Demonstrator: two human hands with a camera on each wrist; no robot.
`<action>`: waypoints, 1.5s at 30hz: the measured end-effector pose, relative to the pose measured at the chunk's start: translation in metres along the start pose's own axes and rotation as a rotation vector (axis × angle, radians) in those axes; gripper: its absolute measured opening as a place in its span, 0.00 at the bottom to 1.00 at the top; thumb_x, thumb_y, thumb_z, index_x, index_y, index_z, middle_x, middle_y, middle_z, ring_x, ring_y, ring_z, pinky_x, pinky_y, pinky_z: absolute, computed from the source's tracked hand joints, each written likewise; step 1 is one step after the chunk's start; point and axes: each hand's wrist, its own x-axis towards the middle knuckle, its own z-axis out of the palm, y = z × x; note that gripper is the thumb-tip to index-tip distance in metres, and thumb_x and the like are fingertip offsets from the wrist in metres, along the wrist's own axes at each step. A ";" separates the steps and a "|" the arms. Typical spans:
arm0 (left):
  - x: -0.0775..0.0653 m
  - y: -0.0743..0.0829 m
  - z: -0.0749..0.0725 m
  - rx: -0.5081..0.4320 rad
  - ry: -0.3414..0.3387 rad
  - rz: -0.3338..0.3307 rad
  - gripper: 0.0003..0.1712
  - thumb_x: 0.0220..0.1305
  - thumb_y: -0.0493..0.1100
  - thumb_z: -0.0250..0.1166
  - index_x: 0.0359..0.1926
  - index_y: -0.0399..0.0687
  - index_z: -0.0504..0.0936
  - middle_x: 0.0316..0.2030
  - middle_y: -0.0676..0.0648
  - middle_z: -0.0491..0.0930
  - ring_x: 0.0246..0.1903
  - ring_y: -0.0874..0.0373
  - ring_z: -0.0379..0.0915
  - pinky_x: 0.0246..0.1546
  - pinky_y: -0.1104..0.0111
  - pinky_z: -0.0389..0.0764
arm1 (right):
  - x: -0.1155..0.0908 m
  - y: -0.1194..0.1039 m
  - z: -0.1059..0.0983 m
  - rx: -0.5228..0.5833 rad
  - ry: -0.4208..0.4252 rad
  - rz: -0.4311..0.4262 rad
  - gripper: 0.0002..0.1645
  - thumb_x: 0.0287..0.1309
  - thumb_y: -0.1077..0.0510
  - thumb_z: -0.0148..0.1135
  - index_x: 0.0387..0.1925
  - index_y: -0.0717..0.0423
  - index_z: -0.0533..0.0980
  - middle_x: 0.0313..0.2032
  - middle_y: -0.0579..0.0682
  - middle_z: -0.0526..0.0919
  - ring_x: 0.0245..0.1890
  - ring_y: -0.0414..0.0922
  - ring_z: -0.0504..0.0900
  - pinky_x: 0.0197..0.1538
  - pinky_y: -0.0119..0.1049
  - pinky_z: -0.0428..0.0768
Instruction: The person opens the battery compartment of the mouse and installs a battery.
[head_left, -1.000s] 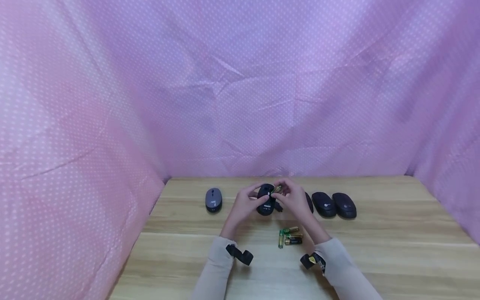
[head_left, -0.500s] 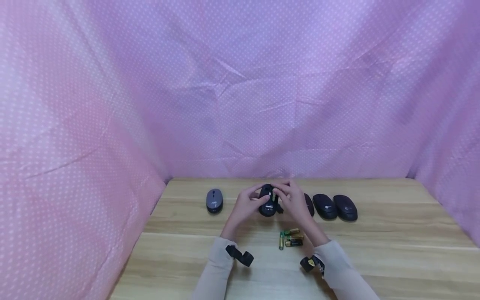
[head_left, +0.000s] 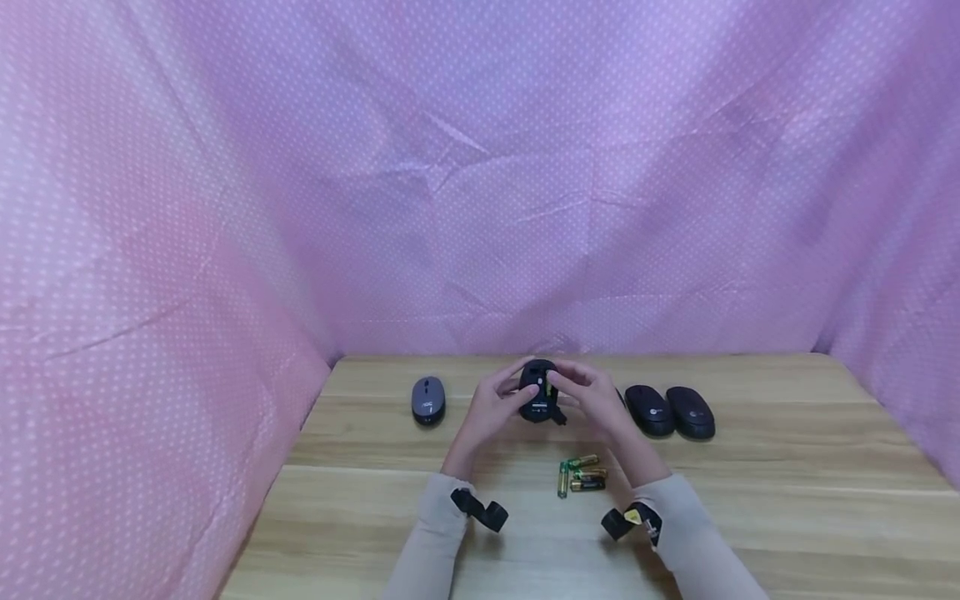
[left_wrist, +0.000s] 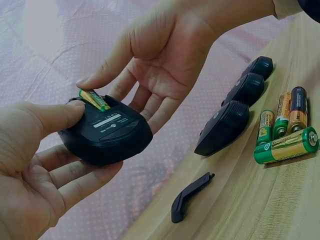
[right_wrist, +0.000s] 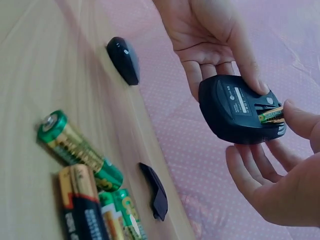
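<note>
A black computer mouse (left_wrist: pixel 107 137) is held underside up above the table. My left hand (head_left: pixel 491 404) grips its left side, thumb on the underside and fingers beneath. In its open battery slot lies a green-and-gold battery (right_wrist: pixel 271 115), its outer end a little raised in the left wrist view. My right hand (head_left: pixel 597 402) has its thumb (left_wrist: pixel 97 80) on that raised end, with the other fingers curled behind and under the mouse. The black battery cover (left_wrist: pixel 190 197) lies on the table, just below the mouse in the head view.
Several loose batteries (head_left: pixel 582 475) lie between the forearms. Black mice (head_left: pixel 690 412) stand in a row at the right, one partly hidden by the right hand. A grey mouse (head_left: pixel 428 401) sits at the left. Pink dotted cloth (head_left: pixel 480 208) hangs behind the wooden table (head_left: pixel 787 467).
The battery, pinched in the right fingers beside the mouse a second ago, now sits in the slot with the right thumb on it. The mouse has shifted slightly up and right.
</note>
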 end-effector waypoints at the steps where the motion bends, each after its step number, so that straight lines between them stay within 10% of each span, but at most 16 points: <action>1: 0.000 0.000 0.000 -0.003 0.001 0.010 0.29 0.72 0.40 0.65 0.72 0.54 0.73 0.58 0.33 0.82 0.55 0.42 0.83 0.48 0.61 0.88 | 0.000 -0.001 0.000 0.018 -0.003 0.013 0.31 0.72 0.52 0.61 0.68 0.64 0.70 0.61 0.57 0.79 0.59 0.45 0.79 0.67 0.51 0.77; 10: 0.000 0.002 0.005 0.069 0.024 0.083 0.29 0.70 0.39 0.67 0.70 0.54 0.75 0.59 0.37 0.82 0.53 0.45 0.84 0.51 0.65 0.86 | 0.001 -0.003 0.002 0.051 0.038 -0.013 0.28 0.71 0.60 0.61 0.65 0.74 0.70 0.42 0.45 0.79 0.45 0.36 0.81 0.57 0.37 0.85; 23: 0.000 0.004 0.012 0.134 0.044 0.039 0.28 0.69 0.44 0.68 0.69 0.53 0.77 0.56 0.36 0.84 0.52 0.45 0.85 0.51 0.62 0.86 | -0.001 0.002 0.011 -0.264 0.172 -0.145 0.16 0.72 0.63 0.58 0.54 0.71 0.79 0.44 0.65 0.84 0.38 0.40 0.82 0.42 0.31 0.87; 33: 0.001 0.001 -0.006 0.018 0.025 -0.087 0.30 0.68 0.45 0.69 0.70 0.56 0.76 0.58 0.36 0.82 0.59 0.44 0.80 0.51 0.59 0.86 | 0.000 0.002 0.006 -0.308 0.058 -0.191 0.22 0.72 0.55 0.62 0.59 0.66 0.79 0.51 0.65 0.86 0.49 0.50 0.87 0.54 0.49 0.86; 45: -0.001 0.004 -0.025 -0.028 0.113 -0.080 0.31 0.69 0.41 0.67 0.71 0.51 0.73 0.56 0.31 0.82 0.55 0.43 0.83 0.49 0.62 0.87 | 0.008 -0.010 -0.013 -0.503 -0.113 -0.204 0.17 0.69 0.60 0.62 0.54 0.68 0.80 0.44 0.65 0.87 0.42 0.55 0.86 0.47 0.44 0.87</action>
